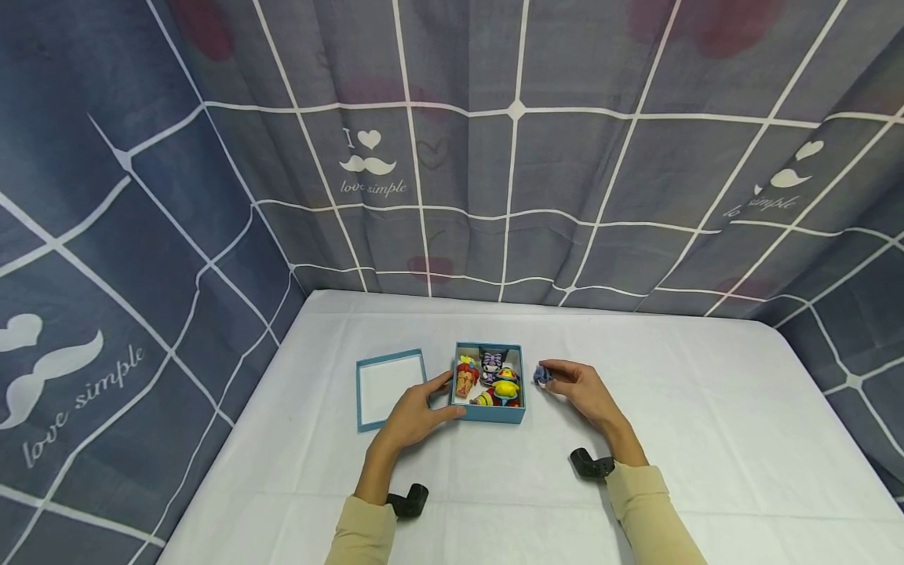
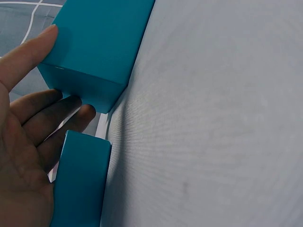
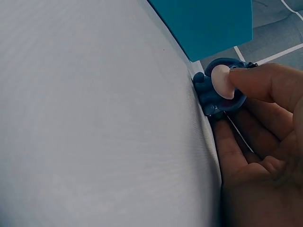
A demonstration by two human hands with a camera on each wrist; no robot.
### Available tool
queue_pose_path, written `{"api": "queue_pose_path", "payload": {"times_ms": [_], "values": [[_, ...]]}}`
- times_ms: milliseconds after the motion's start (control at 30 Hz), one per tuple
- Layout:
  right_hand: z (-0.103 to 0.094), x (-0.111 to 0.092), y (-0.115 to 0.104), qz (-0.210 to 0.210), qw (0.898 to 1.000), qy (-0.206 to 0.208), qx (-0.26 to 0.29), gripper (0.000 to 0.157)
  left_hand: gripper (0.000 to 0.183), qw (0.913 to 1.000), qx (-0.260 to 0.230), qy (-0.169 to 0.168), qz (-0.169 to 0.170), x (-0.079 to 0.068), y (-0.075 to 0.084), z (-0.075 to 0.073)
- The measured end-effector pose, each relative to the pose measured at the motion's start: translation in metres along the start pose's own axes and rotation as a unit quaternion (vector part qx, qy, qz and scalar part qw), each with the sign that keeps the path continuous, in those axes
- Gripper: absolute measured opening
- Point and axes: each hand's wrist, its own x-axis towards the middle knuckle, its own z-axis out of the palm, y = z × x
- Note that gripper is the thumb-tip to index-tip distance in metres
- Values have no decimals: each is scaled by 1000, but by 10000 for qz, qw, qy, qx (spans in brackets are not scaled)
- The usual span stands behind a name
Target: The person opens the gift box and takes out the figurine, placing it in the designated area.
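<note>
An open blue box (image 1: 487,415) holds several small cartoon figurines: a red-haired one (image 1: 466,377), a purple and black one (image 1: 491,364), and a yellow one (image 1: 504,388). My left hand (image 1: 413,416) grips the box's left front corner, thumb on the front face and fingers against the side, as the left wrist view shows. To the right of the box, my right hand (image 1: 582,392) pinches a small blue figurine (image 3: 206,90) with a pale oval part. The figurine is close to the tabletop; whether it touches cannot be told.
A blue-edged lid (image 1: 381,388) with a white inside lies left of the box, partly behind the left hand. White cloth covers the table (image 1: 706,408). A grey checked curtain (image 1: 459,173) hangs behind, and others stand at both sides.
</note>
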Motion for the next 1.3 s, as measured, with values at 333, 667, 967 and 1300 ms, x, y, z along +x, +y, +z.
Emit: {"api": "queue_pose_path", "payload": {"times_ms": [333,667,967,1300], "values": [[4,-12,-32,34,9999,-84,51,44,76,10000,-35,-25,15,-1,0,-1],[4,-10,-25,-37,9997,-3,223,42,75,10000,-17,-10,-5,-2,0,-2],[1,-1,2,-45,9976,324,603,43,76,10000,-11,-2,-4,-1,-1,-2],[-1,-4,3,-229,9708,1451,1898,35,75,10000,-43,-14,20,1,-1,-2]]}}
